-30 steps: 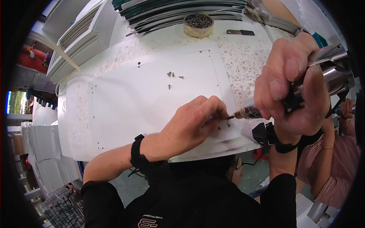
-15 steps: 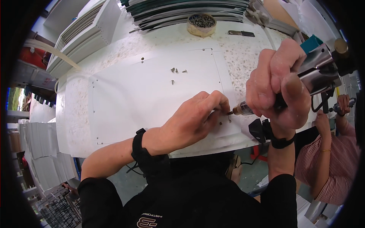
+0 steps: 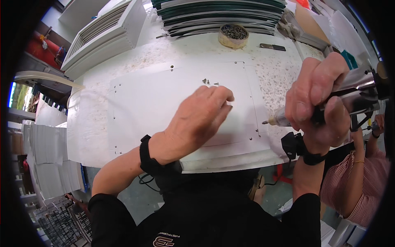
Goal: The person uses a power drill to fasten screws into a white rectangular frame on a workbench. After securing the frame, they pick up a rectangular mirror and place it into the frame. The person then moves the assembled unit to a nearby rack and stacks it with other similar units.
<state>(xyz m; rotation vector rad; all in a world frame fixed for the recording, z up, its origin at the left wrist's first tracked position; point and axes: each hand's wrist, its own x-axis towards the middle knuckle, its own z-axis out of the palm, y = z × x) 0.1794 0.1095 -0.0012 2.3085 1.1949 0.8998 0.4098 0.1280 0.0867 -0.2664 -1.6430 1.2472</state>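
On the desk a panel lies before a tub of screws, with stacked sheets behind the tub, a flat tool to its right and frames far left, while loose screws rest on the panel beyond the left hand, left of the right hand's driver.

Bright, fairly even white light covers the table, nearly washing out the white sheet. A soft shadow lies beneath the left hand, toward the table's near edge, which bows in the fisheye view. Glare streaks the metal tool by the right edge. Black vignetting rings everything; beyond the left edge, the daylit window looks perhaps slightly blurred.
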